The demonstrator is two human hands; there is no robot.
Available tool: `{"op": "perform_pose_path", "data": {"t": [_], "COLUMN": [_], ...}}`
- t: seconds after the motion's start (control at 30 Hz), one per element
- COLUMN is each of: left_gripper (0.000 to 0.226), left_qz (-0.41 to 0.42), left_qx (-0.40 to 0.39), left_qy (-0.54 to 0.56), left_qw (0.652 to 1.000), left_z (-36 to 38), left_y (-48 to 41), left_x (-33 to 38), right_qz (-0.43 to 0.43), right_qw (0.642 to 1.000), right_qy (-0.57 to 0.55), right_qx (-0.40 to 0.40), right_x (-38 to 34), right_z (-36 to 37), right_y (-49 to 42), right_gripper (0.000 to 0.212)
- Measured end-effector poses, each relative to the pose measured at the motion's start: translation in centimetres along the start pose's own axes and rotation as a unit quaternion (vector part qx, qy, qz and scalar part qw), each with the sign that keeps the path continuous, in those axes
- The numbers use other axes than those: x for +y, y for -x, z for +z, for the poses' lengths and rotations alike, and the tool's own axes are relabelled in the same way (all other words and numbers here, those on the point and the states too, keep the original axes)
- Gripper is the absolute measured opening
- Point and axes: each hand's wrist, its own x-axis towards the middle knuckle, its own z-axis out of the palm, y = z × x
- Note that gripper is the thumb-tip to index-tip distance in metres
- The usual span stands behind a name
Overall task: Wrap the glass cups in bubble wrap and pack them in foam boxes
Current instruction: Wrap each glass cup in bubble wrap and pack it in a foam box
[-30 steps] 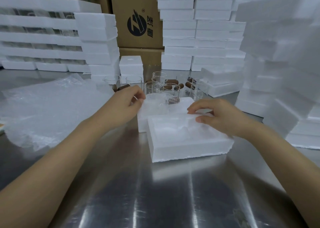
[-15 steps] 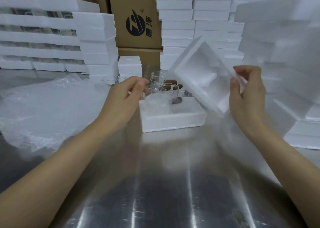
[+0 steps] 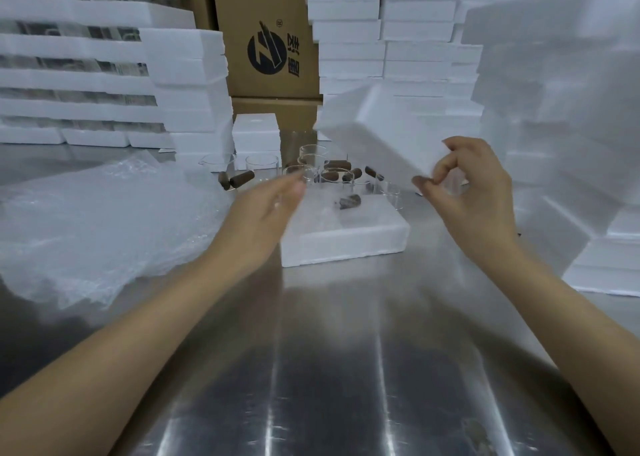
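Observation:
A white foam box base (image 3: 346, 237) lies on the steel table with a bubble-wrapped glass cup and a brown cork (image 3: 349, 201) inside. My right hand (image 3: 471, 192) pinches the corner of a foam lid (image 3: 377, 133), held tilted in the air above and behind the base. My left hand (image 3: 266, 210) hovers at the base's left edge, fingers straight and blurred, holding nothing. Several bare glass cups (image 3: 311, 165) and brown corks (image 3: 239, 179) stand just behind the base.
A pile of bubble wrap sheets (image 3: 97, 227) covers the table's left side. Stacks of foam boxes rise at the left (image 3: 187, 85), behind (image 3: 349, 40) and at the right (image 3: 561, 126). A cardboard carton (image 3: 270, 40) stands at the back.
My right hand lifted the foam lid off the table, turned it over and now holds it tilted above the base. My left hand let go of the wrapped cup and opened.

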Motion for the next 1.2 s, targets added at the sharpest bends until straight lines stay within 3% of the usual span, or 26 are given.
{"op": "perform_pose_path", "data": {"t": [0.1,0.2,0.3,0.53,0.67,0.87,1.0,1.1,1.2], "left_gripper": [0.048,0.023,0.022,0.053,0.04,0.031,0.052,0.053,0.054], "left_qz": [0.051,0.058,0.101,0.09,0.057,0.099,0.145,0.195,0.182], "left_qx": [-0.061,-0.046,-0.057,-0.08,0.031,0.102,0.101,0.091,0.041], "left_qy": [-0.182,-0.184,-0.194,-0.21,-0.147,-0.171,-0.24,-0.321,-0.336], "left_qw": [0.98,0.98,0.974,0.97,0.987,0.975,0.955,0.922,0.923], "left_z": [1.1,1.5,1.5,1.9,3.1,4.7,4.9,4.9,4.9], "left_y": [0.3,-0.2,-0.3,-0.6,-0.5,-1.4,-1.3,-1.4,-1.2], "left_x": [-0.7,-0.6,-0.5,-0.3,0.1,0.0,0.0,0.2,0.2], "right_qz": [0.035,-0.019,-0.064,-0.068,-0.073,-0.056,-0.047,-0.048,-0.043], "right_qw": [0.999,1.0,0.997,0.996,0.995,0.998,0.998,0.997,0.997], "right_qy": [-0.012,0.019,0.031,0.038,0.048,0.029,0.037,0.044,0.041], "right_qx": [0.034,0.01,-0.03,-0.037,-0.045,-0.021,-0.029,-0.045,-0.049], "right_x": [0.6,0.3,-0.3,-0.8,-0.7,-0.9,-0.8,-0.8,-0.9], "right_z": [-0.2,0.0,0.4,0.5,0.6,0.6,0.5,0.8,0.8], "right_y": [-0.2,0.0,0.3,0.6,0.6,0.4,0.5,0.7,0.8], "right_gripper": [0.023,0.023,0.019,0.018,0.018,0.016,0.015,0.015,0.015]}}
